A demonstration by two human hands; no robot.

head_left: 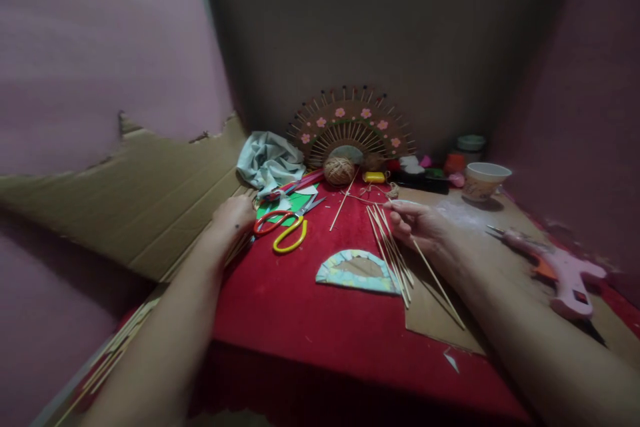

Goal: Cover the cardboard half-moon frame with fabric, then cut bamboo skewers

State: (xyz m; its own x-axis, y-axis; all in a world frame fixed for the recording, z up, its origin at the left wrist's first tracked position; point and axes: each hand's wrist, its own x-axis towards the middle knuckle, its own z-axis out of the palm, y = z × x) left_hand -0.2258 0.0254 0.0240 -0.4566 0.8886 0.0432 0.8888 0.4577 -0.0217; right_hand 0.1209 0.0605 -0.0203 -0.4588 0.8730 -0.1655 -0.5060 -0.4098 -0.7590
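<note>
My left hand point(234, 219) is curled at the left edge of the red cloth, over a bundle of thin sticks point(237, 251). Its fingertips are hidden, so what it grips is unclear. My right hand point(419, 225) is closed on a thin wooden stick point(439, 285) that slants down toward me. Just left of it lie several loose sticks point(393, 257) in a loose fan. A half-round piece point(333, 273) wrapped in patterned light-blue material lies flat, its right end by the sticks. Beside my left hand rest scissors point(290, 233) with one red and one yellow handle.
At the back stand a flower-decorated stick fan point(350, 110) and a twine ball point(339, 171). Crumpled cloth point(270, 159) sits back left. A paper cup point(485, 181) and pink glue gun point(570, 273) are on the right cardboard point(435, 327). Torn cardboard point(150, 207) leans left.
</note>
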